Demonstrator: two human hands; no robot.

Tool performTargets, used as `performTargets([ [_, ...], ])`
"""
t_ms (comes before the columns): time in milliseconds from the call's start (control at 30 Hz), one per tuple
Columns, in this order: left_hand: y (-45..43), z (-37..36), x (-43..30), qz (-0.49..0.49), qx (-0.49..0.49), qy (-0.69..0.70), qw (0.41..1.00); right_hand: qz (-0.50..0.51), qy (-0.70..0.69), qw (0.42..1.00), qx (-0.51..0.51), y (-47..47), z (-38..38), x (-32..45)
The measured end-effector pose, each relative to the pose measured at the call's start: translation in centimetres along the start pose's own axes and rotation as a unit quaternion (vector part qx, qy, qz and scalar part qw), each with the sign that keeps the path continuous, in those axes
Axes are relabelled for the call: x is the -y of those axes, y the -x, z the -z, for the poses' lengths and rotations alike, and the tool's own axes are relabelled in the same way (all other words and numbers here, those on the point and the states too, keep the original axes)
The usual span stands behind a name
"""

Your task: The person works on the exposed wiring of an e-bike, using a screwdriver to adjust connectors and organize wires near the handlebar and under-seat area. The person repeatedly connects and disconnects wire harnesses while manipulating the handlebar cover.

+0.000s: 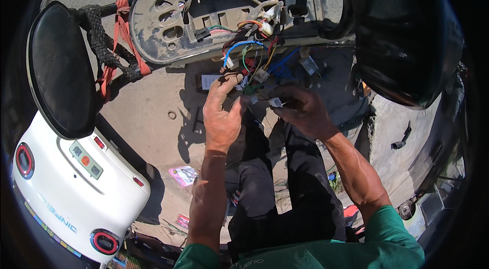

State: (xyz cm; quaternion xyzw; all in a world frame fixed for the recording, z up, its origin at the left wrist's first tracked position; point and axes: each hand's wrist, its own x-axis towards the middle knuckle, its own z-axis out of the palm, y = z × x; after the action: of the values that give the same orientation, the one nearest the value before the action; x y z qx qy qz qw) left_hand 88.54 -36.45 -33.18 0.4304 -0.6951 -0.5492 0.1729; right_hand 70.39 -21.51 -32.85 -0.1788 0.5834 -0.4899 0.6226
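In my right hand (pixel 305 108), thumb and fingers pinch a small white plastic wire connector (pixel 275 102), with thin wires coming out of it. My left hand (pixel 223 116) is raised to its left, the thumb close against a green connector (pixel 251 89). Whether the left fingers grip it is hidden. Just above hangs a cream connector (pixel 261 75) on thin wires. A thick blue wire (pixel 237 44) with a bare copper end curves down over the left fingertips. These wires hang from a dusty vehicle dashboard panel (pixel 149 36), where another white connector (pixel 266 29) and a black connector (pixel 201 34) lie.
A black mirror (pixel 63 70) stands at left, near braided rope (pixel 95 24) and red straps (pixel 122 21). Behind it is a white vehicle (pixel 114 177). A black, shiny rounded object (pixel 405 32) fills the upper right. A small metal-cased module (pixel 308 65) hangs below the panel.
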Motion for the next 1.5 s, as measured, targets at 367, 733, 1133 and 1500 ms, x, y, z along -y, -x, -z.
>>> performTargets([
  [367, 7.3, 4.5, 9.5, 0.239, -0.168, 0.281, 0.914, 0.040, -0.056, 0.996, -0.055, -0.1, -2.1, -2.5],
  [733, 5.6, 6.7, 16.7, 0.327, -0.016, -0.009, 0.945, 0.158, -0.100, 0.976, -0.116, -0.5, -3.9, -5.1],
  [1133, -0.8, -2.2, 21.2, 0.005, 0.237, -0.145, 0.961, 0.275, -0.163, 0.944, 0.081, -3.9, 0.4, -8.5],
  [1500, -6.6, -7.8, 27.3, -0.068, 0.369, -0.387, 0.842, 0.444, 0.011, 0.872, 0.204, -7.0, 3.4, -8.5],
])
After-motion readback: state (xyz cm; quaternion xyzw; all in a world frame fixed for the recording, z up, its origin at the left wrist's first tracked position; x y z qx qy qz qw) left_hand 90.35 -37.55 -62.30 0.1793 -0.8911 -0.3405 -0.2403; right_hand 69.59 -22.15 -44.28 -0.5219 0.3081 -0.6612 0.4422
